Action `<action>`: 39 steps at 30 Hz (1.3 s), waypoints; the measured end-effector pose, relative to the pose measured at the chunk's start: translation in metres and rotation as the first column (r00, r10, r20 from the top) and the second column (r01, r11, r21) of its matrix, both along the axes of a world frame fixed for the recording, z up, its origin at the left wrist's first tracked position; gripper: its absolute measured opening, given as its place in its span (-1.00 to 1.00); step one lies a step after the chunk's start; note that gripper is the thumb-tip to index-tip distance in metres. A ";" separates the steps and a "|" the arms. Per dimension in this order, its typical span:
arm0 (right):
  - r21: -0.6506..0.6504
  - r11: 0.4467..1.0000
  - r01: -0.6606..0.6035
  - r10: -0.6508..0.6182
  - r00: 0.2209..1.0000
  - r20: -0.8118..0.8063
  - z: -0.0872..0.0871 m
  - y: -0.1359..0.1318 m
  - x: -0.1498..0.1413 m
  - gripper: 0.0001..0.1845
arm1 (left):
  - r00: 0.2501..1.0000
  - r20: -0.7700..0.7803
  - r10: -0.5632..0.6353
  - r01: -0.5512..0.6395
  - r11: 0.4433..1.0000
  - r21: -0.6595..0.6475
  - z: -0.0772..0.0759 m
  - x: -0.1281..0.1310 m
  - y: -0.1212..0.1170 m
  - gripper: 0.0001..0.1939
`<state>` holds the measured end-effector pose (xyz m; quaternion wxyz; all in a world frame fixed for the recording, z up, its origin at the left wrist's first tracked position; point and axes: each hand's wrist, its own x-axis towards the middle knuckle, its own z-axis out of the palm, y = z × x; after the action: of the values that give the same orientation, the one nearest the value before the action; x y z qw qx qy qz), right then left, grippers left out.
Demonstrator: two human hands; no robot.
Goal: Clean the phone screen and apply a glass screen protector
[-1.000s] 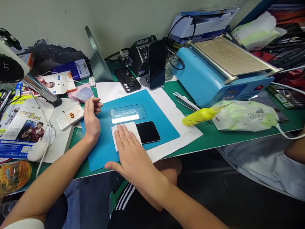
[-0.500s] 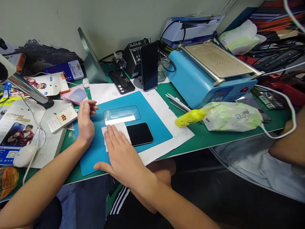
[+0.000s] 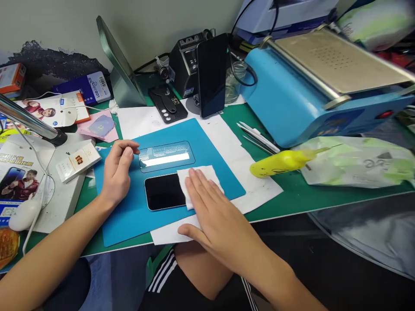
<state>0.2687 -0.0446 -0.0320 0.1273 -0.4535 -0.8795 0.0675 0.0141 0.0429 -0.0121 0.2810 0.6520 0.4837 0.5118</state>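
My right hand (image 3: 212, 209) lies flat on a white wipe (image 3: 201, 172), fingers stretched out, pressing it over the right end of a smartphone (image 3: 165, 192) with a black screen. The phone lies screen up on a blue mat (image 3: 129, 226). Just beyond it, a clear glass screen protector (image 3: 167, 153) with a black outline rests on the mat. At the mat's left side, my left hand (image 3: 118, 172) hovers or rests with loosely curled fingers, near the glass's left end; nothing shows in it. The wipe hides the phone's right end.
A yellow bottle with a thin nozzle (image 3: 280, 163) lies at the right, beside a wipes packet (image 3: 359, 164) and tweezers-like tools (image 3: 257, 136). Behind are a blue heating-plate machine (image 3: 292, 95), an upright phone (image 3: 212, 77) and a phone case (image 3: 167, 103). A cigarette pack (image 3: 78, 163) lies left.
My right hand has slid the wipe from the phone's left end to its right end. My left hand's fingers have curled in more. The view has shifted slightly.
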 end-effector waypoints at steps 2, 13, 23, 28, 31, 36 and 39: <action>0.061 0.998 0.005 -0.006 1.000 0.013 -0.002 -0.008 0.004 0.08 | 1.000 -0.004 -0.012 0.012 1.000 -0.003 0.000 0.000 -0.001 -0.72; 0.024 0.999 0.026 -0.024 0.998 -0.051 -0.001 -0.009 -0.033 0.23 | 0.997 -0.063 -0.033 0.036 0.999 0.036 0.001 0.006 -0.006 -0.69; -0.001 1.000 -0.017 0.017 0.988 -0.151 0.006 -0.008 -0.094 0.27 | 0.995 -0.089 0.036 -0.026 0.993 0.114 0.001 0.008 -0.009 -0.69; 0.115 0.990 -0.082 0.097 0.986 -0.137 0.001 -0.020 -0.067 0.16 | 0.988 -0.149 0.026 -0.002 0.987 0.158 0.002 0.006 -0.010 -0.70; 0.112 0.988 -0.106 0.120 0.985 -0.127 0.000 -0.020 -0.032 0.08 | 0.968 -0.248 0.047 -0.003 0.985 0.172 0.003 0.002 -0.011 -0.71; 0.095 0.992 -0.086 0.097 0.989 -0.115 -0.001 -0.001 0.021 -0.27 | 0.907 -0.416 0.068 0.007 0.984 0.178 0.011 0.001 -0.009 -0.76; 0.120 0.992 -0.040 0.066 0.973 -0.221 -0.001 0.010 0.031 -0.40 | 0.865 -0.497 0.068 0.005 0.990 0.144 0.016 0.003 -0.006 -0.73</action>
<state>0.3000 -0.0348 -0.0332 0.2499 -0.4114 -0.8736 0.0711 0.0169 0.0373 0.0035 0.0912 0.7724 0.5134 0.3626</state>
